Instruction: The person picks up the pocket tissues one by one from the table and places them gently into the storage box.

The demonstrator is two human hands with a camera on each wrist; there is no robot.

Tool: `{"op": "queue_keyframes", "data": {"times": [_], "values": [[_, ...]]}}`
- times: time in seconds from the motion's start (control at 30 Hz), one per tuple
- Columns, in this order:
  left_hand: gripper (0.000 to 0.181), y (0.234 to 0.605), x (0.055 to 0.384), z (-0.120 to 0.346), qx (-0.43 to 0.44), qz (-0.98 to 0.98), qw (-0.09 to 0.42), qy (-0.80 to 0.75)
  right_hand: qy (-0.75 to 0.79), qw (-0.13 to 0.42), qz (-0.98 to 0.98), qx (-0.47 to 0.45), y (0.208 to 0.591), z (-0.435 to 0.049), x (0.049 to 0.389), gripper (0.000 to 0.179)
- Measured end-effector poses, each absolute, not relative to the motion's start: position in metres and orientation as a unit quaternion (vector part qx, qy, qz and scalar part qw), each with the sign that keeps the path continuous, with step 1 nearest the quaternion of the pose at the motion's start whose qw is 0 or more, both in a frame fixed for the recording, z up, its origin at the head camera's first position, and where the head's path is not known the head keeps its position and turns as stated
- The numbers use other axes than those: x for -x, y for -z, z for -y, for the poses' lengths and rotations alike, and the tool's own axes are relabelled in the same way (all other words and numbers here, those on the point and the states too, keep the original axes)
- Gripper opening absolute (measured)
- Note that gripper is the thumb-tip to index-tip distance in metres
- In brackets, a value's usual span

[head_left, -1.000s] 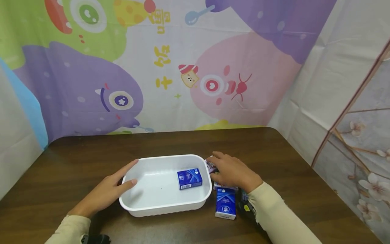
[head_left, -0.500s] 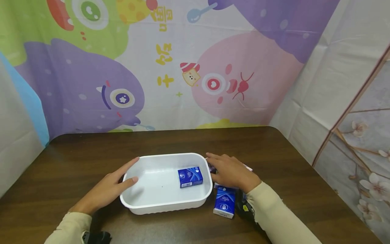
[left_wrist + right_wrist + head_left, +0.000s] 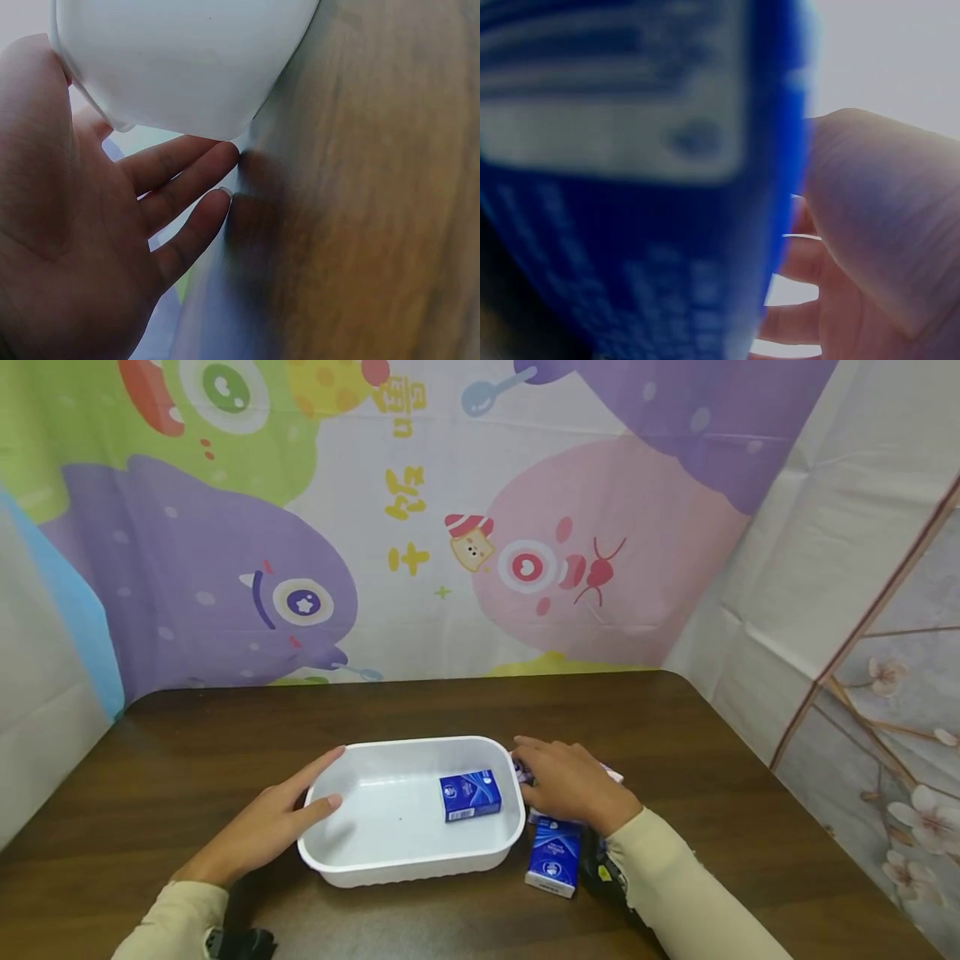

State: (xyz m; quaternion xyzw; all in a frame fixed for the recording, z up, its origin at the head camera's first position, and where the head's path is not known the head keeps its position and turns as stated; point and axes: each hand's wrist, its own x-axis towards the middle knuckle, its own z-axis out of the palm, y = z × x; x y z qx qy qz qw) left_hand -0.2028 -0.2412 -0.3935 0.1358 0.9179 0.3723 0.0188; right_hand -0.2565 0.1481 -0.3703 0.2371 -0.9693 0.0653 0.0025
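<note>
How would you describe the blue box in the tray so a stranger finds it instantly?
On the brown table sits a white tray. Inside, toward its right end, lies the blue box. It is the only item inside; a lookalike carton lies outside, to the tray's right.

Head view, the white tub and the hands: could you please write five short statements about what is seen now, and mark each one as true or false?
1. A blue printed box lies inside the white tub. True.
2. That box lies near the end of the tub by the left hand. False: it lies near the other end, on the side of the right hand.
3. Another blue printed box, partly covered, lies outside the tub, on the right hand's side. True.
4. The left hand is well apart from the tub. False: it is at the tub's end, with the thumb over the rim.
5. The table has a dark brown, wood-grain top. True.
</note>
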Motion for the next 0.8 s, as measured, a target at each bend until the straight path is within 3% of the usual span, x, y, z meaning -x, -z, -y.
{"op": "queue_keyframes", "data": {"times": [0.2,0.8], "values": [[0.067,0.3946,0.2034,0.2419,-0.136,-0.917,0.020,-0.375,-0.051,0.029,0.969,-0.240,0.3733,-0.1475,0.2583,0.044],[0.066,0.3950,0.2024,0.2417,-0.137,-0.917,0.018,-0.375,-0.043,0.027,0.969,-0.241,0.3725,-0.1516,0.2597,0.045]]}}
